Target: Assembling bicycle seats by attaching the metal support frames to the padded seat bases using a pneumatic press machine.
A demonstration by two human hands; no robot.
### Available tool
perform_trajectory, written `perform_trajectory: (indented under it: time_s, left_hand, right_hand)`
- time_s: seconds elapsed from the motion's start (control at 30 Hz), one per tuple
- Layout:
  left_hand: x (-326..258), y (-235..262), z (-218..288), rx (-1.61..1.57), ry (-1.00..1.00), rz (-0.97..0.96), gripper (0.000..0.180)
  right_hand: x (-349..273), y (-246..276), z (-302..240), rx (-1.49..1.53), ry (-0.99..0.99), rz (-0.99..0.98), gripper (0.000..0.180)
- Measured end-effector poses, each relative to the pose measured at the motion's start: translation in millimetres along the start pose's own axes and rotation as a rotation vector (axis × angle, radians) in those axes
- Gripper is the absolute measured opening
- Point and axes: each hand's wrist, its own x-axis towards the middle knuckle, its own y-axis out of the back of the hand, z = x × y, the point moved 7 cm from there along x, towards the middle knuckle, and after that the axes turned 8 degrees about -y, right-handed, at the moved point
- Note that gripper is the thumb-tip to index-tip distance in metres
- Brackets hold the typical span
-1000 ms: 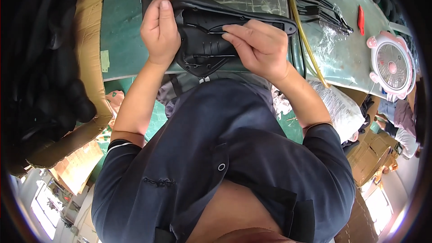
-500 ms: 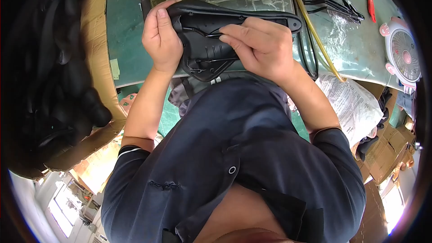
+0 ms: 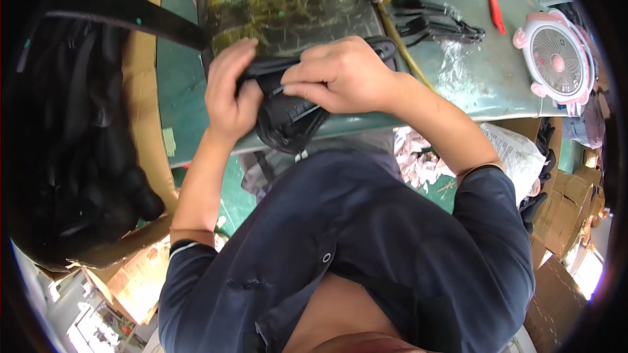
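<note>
A black bicycle saddle (image 3: 288, 117) lies tilted over the near edge of the bench, its ribbed underside toward me. My left hand (image 3: 229, 95) is curled round its wide end at the left, fingers over the far edge and thumb on the underside. Across the middle of the saddle, my right hand (image 3: 343, 75) pinches a dark metal rail with thumb and fingertips. The saddle's narrow nose (image 3: 383, 46) shows beyond that hand. My fingers hide part of the rail.
Several black bent metal rails (image 3: 435, 26) lie on the green bench (image 3: 458, 85). Near them are a red-handled tool (image 3: 496, 13) and a pink-and-white fan (image 3: 556, 62). A cardboard box (image 3: 140, 85) of black saddles stands left. A dark metal bar (image 3: 124, 10) crosses above it.
My view has shifted, so more of the bench shows. The saddle has tilted, its wide end toward me. My left hand's fingers have spread further over its far edge; my right hand still pinches the rail.
</note>
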Motion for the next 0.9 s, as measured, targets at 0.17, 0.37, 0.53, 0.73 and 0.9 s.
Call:
perform_trajectory:
  time_s: [0.17, 0.37, 0.53, 0.73, 0.9]
  left_hand:
    - [31, 7, 17, 0.298, -0.058, 0.018, 0.032]
    - [32, -29, 14, 0.439, 0.375, -0.032, 0.020]
    - [53, -37, -27, 0.364, 0.218, 0.053, 0.023]
    - [48, -44, -12, 0.533, 0.057, 0.064, 0.016]
    - [30, -41, -23, 0.263, 0.168, 0.274, 0.017]
  right_hand:
    - [46, 54, -5, -0.358, 0.249, 0.386, 0.030]
    - [-6, -5, 19, -0.325, -0.344, 0.320, 0.054]
    - [25, -6, 55, -0.332, -0.416, 0.421, 0.040]
    - [20, -12, 57, -0.372, -0.520, 0.374, 0.041]
    - [12, -15, 69, -0.424, -0.382, 0.391, 0.033]
